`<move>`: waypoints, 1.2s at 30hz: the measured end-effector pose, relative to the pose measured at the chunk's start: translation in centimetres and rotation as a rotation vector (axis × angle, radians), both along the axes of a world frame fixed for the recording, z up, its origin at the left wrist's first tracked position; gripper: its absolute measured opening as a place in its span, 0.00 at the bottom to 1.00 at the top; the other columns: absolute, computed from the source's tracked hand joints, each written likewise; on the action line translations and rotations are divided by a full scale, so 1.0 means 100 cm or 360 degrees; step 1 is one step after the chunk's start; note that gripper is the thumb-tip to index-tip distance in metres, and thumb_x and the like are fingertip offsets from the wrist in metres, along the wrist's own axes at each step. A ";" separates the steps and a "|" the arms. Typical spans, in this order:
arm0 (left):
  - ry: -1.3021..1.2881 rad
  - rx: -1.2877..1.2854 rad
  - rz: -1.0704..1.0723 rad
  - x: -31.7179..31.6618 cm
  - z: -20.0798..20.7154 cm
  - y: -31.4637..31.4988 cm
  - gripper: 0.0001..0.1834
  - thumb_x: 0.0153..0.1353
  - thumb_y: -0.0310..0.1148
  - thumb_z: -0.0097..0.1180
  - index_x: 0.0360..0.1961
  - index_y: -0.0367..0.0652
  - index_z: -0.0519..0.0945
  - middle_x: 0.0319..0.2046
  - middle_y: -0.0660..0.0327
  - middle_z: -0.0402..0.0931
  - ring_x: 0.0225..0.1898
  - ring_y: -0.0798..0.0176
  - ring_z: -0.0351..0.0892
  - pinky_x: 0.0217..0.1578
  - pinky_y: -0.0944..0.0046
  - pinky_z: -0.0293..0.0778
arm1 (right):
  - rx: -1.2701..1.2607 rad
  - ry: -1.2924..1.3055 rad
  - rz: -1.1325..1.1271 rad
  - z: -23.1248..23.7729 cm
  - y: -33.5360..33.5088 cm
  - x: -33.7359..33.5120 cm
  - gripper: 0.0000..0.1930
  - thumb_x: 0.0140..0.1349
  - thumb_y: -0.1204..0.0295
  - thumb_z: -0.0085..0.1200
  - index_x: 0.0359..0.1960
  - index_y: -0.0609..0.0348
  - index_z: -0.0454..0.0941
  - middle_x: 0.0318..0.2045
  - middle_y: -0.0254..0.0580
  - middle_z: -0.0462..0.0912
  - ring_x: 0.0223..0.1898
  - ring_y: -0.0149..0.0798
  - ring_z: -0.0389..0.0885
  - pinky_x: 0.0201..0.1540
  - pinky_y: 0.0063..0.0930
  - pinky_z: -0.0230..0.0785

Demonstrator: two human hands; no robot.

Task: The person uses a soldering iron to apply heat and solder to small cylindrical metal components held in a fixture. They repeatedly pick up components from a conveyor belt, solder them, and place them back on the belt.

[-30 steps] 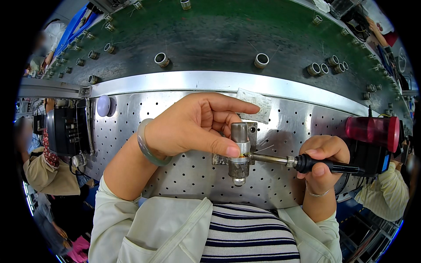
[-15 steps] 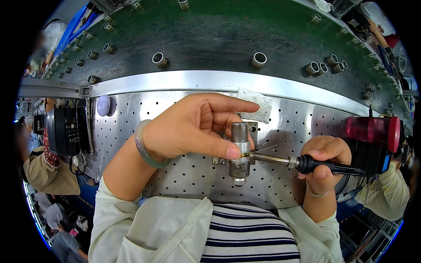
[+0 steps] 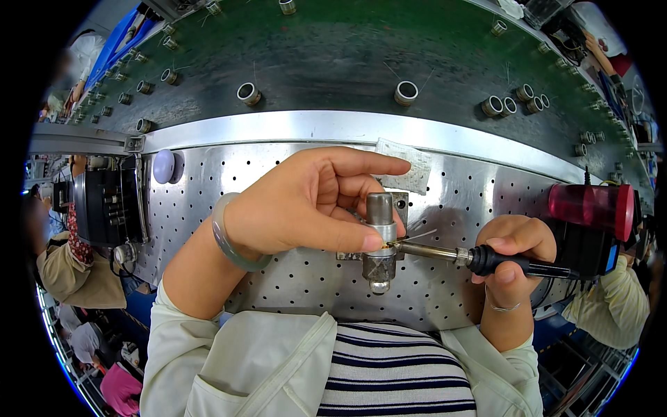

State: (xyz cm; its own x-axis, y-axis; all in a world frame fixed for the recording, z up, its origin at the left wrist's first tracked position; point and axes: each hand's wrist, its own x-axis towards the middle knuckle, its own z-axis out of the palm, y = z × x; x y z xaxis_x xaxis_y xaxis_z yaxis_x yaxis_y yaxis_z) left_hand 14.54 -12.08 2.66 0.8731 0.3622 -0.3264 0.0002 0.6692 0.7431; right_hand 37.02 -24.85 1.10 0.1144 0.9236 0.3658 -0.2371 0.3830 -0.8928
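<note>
A soldering iron (image 3: 499, 263) with a black handle is gripped in my right hand (image 3: 521, 240). Its metal tip points left and meets the side of a silver metal ring (image 3: 387, 231), near my thumb. The ring sits around a steel post (image 3: 379, 208) on a metal fixture with a rounded lower end (image 3: 379, 285). My left hand (image 3: 292, 208) pinches the ring, thumb in front and fingers partly hidden behind; its index finger stretches out to the right. Thin wires (image 3: 422, 235) stick out to the right of the ring, above the iron.
A perforated metal worktop (image 3: 313, 281) lies below my hands. Beyond its metal rail, a dark green conveyor belt (image 3: 326, 69) carries several metal rings. A whitish pad (image 3: 403, 167) lies behind the fixture. At right stands a red translucent container (image 3: 590, 208); at left, a lilac round object (image 3: 164, 167).
The rings on the belt have shifted slightly left. My hands and the iron stay almost in place, with the tip still at the ring. A pink-clad person appears at lower left.
</note>
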 end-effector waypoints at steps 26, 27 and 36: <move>0.1147 0.2364 0.1200 -0.079 -0.009 0.137 0.17 0.43 0.27 0.65 0.38 0.41 0.81 0.32 0.59 0.77 0.31 0.67 0.76 0.34 0.69 0.74 | -0.0140 0.0196 -0.0360 0.006 -0.002 0.005 0.13 0.55 0.69 0.59 0.27 0.65 0.69 0.17 0.43 0.75 0.12 0.28 0.72 0.16 0.14 0.66; 0.1432 0.2505 0.1221 -0.099 -0.015 0.157 0.16 0.42 0.29 0.65 0.37 0.41 0.81 0.30 0.57 0.76 0.30 0.63 0.76 0.34 0.67 0.74 | -0.0152 0.0214 -0.0329 0.008 -0.001 0.002 0.13 0.55 0.69 0.59 0.27 0.66 0.69 0.17 0.44 0.75 0.12 0.29 0.73 0.15 0.15 0.65; 0.1365 0.3074 0.0994 -0.060 0.000 0.132 0.21 0.46 0.35 0.66 0.44 0.44 0.78 0.43 0.60 0.73 0.43 0.61 0.72 0.37 0.67 0.70 | -0.0213 0.0232 -0.0337 0.006 -0.004 0.013 0.11 0.53 0.72 0.58 0.27 0.67 0.71 0.18 0.46 0.76 0.13 0.29 0.73 0.17 0.15 0.66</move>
